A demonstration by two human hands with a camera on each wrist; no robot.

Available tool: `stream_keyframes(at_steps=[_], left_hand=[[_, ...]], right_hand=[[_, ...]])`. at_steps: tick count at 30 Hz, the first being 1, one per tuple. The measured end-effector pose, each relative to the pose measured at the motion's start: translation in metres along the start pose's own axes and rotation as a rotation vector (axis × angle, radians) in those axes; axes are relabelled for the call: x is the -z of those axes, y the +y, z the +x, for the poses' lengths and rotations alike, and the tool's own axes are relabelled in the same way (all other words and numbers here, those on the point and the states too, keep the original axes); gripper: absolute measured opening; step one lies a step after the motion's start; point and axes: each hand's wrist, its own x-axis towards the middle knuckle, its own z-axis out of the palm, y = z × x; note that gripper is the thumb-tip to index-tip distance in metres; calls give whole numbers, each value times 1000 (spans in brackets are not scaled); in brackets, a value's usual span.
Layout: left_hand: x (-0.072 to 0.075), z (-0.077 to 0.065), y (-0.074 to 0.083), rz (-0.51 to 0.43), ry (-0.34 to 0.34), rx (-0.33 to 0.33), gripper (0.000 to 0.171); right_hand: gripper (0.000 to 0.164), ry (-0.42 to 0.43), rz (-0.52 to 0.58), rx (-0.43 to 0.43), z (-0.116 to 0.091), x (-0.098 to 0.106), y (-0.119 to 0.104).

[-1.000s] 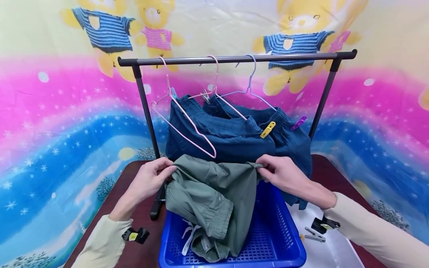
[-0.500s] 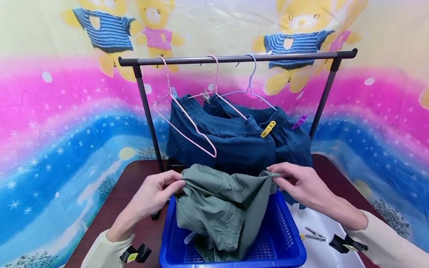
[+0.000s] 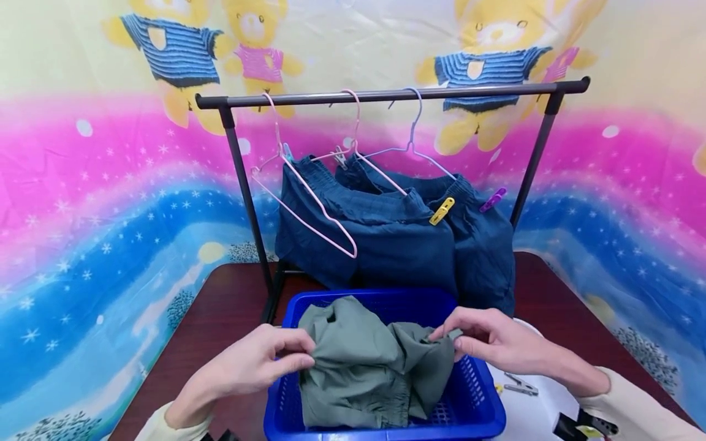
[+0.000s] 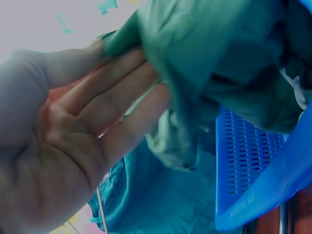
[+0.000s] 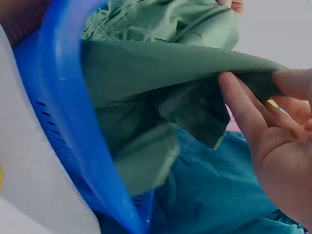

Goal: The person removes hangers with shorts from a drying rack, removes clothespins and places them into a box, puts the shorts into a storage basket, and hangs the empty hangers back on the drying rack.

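Bunched green pants with a gathered elastic edge lie partly inside the blue plastic basket, their upper edge spread between both hands. At the left, my left hand pinches the cloth between thumb and fingers. The left wrist view shows the thumb pressing green fabric against the fingers. On the other side, my right hand pinches a corner of the pants, which the right wrist view shows as a taut fold. The far end of the cloth is crumpled, so its shape is partly hidden.
Behind the basket, a black rack carries a bare pink hanger and two hangers with dark blue pants. Yellow and purple clothespins grip those pants. A white tray with a metal clip stands at the right.
Both hands have come down and towards the person with the green pants, which now sit lower in the basket. More of the basket's back rim shows. The hanging clothes have stayed in place.
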Motion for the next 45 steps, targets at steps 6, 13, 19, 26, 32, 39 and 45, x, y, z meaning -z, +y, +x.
stream_keyframes(at_steps=[6,13,19,26,32,39,45], left_hand=[[-15,3,-4,75,-260,28,20],[-28,13,-17,159,-379,88,28],[-30,15,-22,169,-390,135,29],[-17,15,-21,125,-329,179,19],[9,16,-20,126,-196,245,18],[39,19,-28,213,13,341,16],[51,28,-42,190,184,392,21]], right_hand=[[20,-26,-60,-56,-2,-13,18],[12,-212,-241,-118,-3,-22,32],[13,-393,-319,-106,-2,-29,33],[16,-330,-292,-70,7,-23,26],[14,-96,-378,-48,19,6,14],[19,173,-474,-87,31,40,-4],[15,422,-552,-125,41,57,-13]])
